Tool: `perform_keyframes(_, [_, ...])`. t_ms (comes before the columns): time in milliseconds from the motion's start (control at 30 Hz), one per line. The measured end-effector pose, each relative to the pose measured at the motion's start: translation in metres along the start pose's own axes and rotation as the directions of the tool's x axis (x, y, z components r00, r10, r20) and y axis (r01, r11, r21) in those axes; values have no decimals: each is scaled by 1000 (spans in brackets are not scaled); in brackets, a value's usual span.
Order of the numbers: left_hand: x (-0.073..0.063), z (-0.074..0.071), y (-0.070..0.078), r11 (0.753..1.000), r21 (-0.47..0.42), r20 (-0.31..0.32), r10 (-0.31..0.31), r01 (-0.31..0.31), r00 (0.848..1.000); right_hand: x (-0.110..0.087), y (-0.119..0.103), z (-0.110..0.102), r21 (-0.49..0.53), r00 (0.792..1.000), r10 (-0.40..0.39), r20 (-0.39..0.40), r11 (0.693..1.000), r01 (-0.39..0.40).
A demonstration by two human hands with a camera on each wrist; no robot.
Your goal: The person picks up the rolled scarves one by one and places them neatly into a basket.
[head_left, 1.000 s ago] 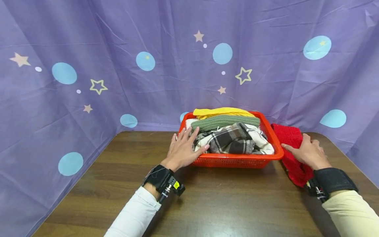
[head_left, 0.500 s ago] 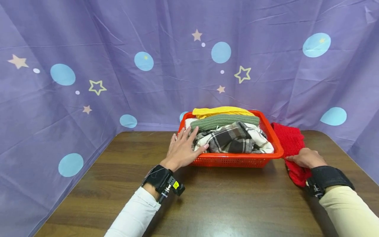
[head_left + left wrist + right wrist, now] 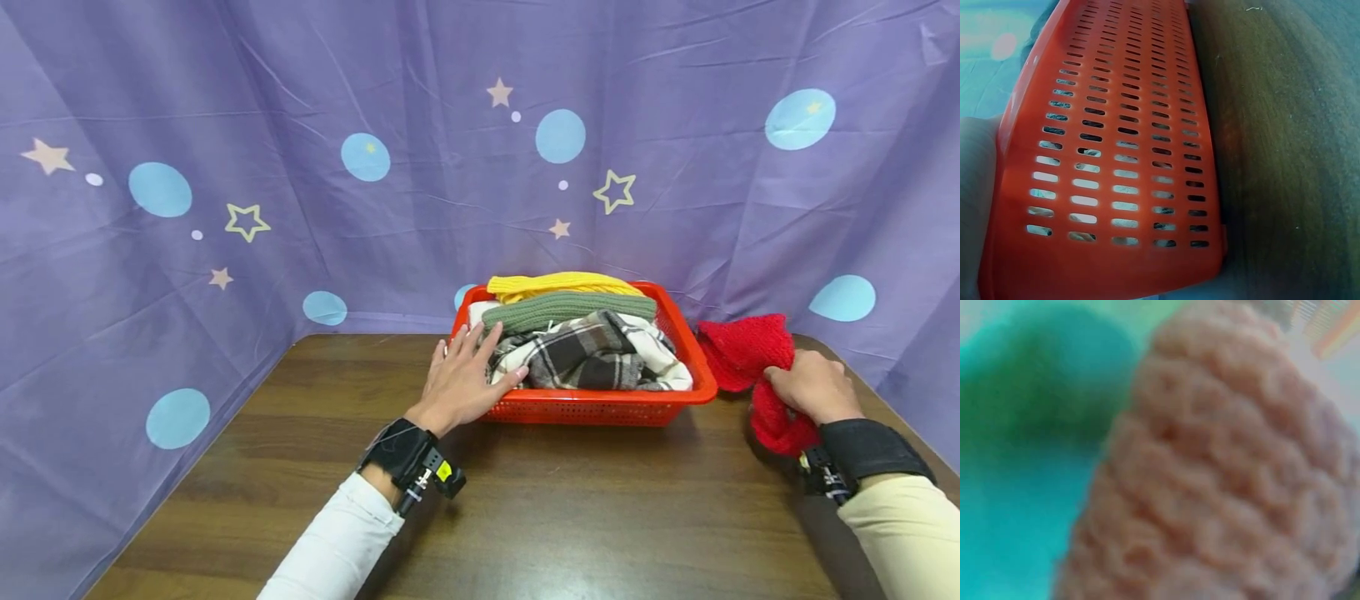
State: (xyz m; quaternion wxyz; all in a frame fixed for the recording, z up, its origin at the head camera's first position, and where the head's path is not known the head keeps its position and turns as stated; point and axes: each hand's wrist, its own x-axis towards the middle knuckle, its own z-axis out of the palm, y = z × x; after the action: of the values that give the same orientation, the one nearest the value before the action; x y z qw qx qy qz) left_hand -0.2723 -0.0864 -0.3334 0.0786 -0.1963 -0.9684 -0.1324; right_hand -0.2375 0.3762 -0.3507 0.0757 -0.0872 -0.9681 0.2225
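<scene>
My right hand [image 3: 817, 387] grips a red knitted scarf [image 3: 750, 348] by its middle, beside the basket's right end. One part of the scarf spreads out behind the fingers and another hangs below the hand. In the right wrist view the blurred knit [image 3: 1216, 469] fills much of the picture, its colour washed out. On the front left rim of a red plastic basket [image 3: 585, 408] rests my left hand [image 3: 463, 379], fingers spread and straight. Close up in the left wrist view is the slotted basket wall [image 3: 1129, 156], with the hand's edge at far left.
Inside the basket lie a yellow ribbed knit [image 3: 570, 283], a green ribbed knit [image 3: 570, 310] and a black, white and brown plaid cloth [image 3: 585, 354]. All stands on a brown wooden table [image 3: 570, 508]. A purple curtain [image 3: 435, 100] hangs behind it.
The right hand has gone from lying over the scarf to gripping it, bunching and lifting its middle and shifting it slightly right. The left hand and basket have stayed put.
</scene>
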Motion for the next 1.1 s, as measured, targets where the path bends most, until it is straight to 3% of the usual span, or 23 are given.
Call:
perform_keyframes(200, [0,2,-3,1000,-5,-25,1,-1,1000,1,-15,-19,24,990,-92,-107,995,95])
perform_keyframes(367, [-2,5,-3,998,52,-117,26,-20,993,3,-41,-37,49,975,-158,-157,985,168])
perform_keyframes(500, [-2,3,2,991,119,-205,84,-60,975,1,-67,-54,63,965,-181,-192,979,196])
perform_keyframes(733, [2,-7,24,973,155,-327,215,-173,920,-6,-116,-66,101,945,-261,-197,953,285])
perform_keyframes(833, [6,-17,38,960,155,-373,274,-231,887,-10,-136,-65,135,944,-286,-163,942,309])
perform_keyframes(967, [16,-31,57,935,170,-421,354,-311,835,-14,-158,-62,200,942,-327,-80,920,336])
perform_keyframes(1100, [26,-42,69,910,209,-436,414,-358,799,-19,-178,-58,285,902,-429,46,871,400])
